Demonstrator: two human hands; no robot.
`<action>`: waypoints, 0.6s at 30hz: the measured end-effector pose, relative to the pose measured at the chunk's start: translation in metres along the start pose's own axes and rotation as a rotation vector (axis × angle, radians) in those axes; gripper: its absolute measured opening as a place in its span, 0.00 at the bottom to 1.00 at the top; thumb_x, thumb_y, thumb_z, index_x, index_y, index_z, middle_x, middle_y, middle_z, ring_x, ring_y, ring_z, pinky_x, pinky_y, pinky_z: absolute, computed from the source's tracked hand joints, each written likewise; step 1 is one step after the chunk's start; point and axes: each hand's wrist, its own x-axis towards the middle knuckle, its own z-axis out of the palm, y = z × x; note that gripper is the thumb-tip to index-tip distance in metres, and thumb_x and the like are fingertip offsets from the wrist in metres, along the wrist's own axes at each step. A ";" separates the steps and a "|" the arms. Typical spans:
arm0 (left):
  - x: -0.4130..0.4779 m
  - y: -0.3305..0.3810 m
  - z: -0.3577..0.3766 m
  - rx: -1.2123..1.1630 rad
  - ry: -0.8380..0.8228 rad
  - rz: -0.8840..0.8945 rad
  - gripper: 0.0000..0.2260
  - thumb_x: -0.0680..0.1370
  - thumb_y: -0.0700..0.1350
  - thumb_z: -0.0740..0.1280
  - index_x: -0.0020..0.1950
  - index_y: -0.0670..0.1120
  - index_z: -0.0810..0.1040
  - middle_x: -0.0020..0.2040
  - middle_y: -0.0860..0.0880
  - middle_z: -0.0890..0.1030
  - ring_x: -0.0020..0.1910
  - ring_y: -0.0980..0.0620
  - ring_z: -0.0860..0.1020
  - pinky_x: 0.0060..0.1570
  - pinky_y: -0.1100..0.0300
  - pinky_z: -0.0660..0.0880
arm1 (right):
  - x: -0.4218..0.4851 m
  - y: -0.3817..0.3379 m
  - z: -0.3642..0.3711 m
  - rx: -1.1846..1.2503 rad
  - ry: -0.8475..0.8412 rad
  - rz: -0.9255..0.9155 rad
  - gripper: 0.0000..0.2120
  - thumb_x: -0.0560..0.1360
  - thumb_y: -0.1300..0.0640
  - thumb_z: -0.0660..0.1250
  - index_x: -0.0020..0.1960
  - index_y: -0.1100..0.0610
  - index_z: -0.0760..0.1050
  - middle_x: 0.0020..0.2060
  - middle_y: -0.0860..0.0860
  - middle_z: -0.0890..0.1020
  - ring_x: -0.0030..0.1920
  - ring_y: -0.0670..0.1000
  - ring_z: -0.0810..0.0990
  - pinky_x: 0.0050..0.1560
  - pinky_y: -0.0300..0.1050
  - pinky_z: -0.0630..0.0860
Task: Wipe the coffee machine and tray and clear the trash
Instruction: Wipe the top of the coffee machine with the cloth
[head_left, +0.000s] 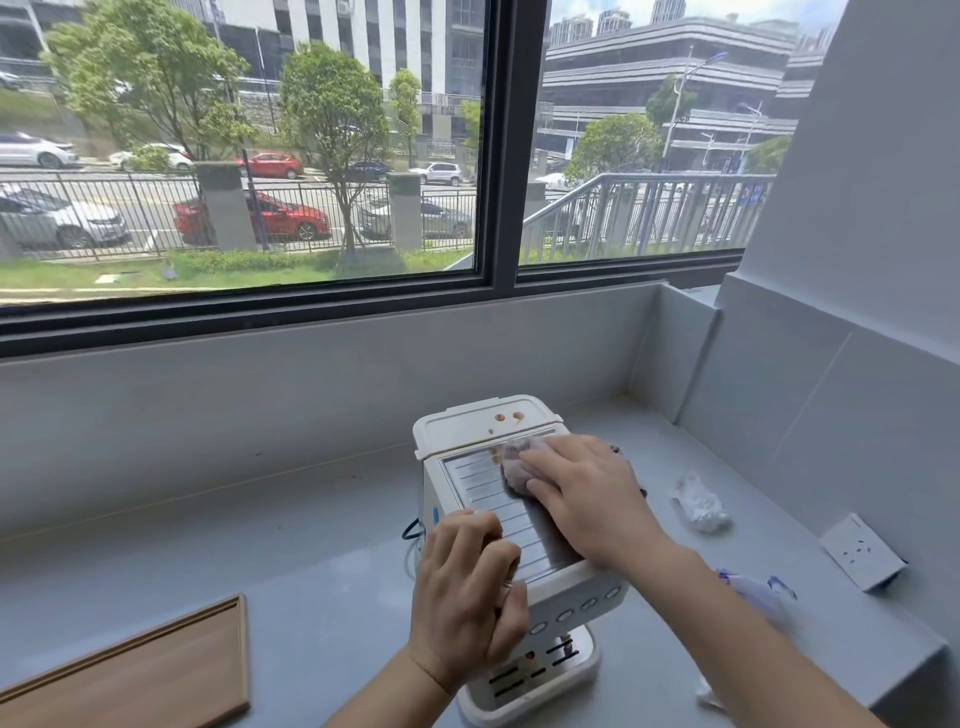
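Your surface is a pale grey countertop (322, 597) set in a corner below the window. Sitting directly on it: the white coffee machine (511, 551) near the middle, a wooden board (140, 675) at your near left, a crumpled clear plastic wrapper (698, 504) to the machine's right, a white socket block (862, 556) further right at the wall, and a blue-printed plastic wrapper (753, 592) near your right forearm.

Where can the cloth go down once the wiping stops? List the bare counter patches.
Freest: the counter left of the coffee machine, between the back wall and the wooden board. A smaller patch lies behind the machine toward the corner. The right side is crowded: crumpled wrapper, socket and blue-printed plastic.
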 end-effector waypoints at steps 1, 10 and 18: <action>0.000 -0.001 0.001 -0.013 0.002 0.003 0.04 0.73 0.45 0.62 0.44 0.45 0.72 0.49 0.46 0.74 0.50 0.43 0.72 0.51 0.49 0.70 | -0.010 0.000 -0.001 0.011 0.021 -0.044 0.14 0.77 0.42 0.57 0.58 0.43 0.75 0.59 0.41 0.78 0.61 0.52 0.74 0.59 0.54 0.72; -0.002 0.000 0.002 -0.004 0.014 -0.009 0.05 0.73 0.44 0.62 0.46 0.45 0.72 0.49 0.44 0.75 0.50 0.41 0.72 0.55 0.49 0.71 | 0.024 -0.015 0.004 -0.067 -0.080 0.084 0.17 0.80 0.43 0.56 0.67 0.45 0.70 0.67 0.44 0.73 0.67 0.54 0.68 0.66 0.53 0.65; -0.002 -0.001 0.003 0.003 0.027 -0.039 0.05 0.71 0.43 0.63 0.46 0.45 0.73 0.49 0.45 0.75 0.49 0.41 0.72 0.55 0.49 0.71 | 0.018 -0.005 -0.002 -0.082 -0.058 0.141 0.16 0.80 0.42 0.56 0.64 0.45 0.71 0.64 0.43 0.74 0.64 0.54 0.69 0.60 0.51 0.69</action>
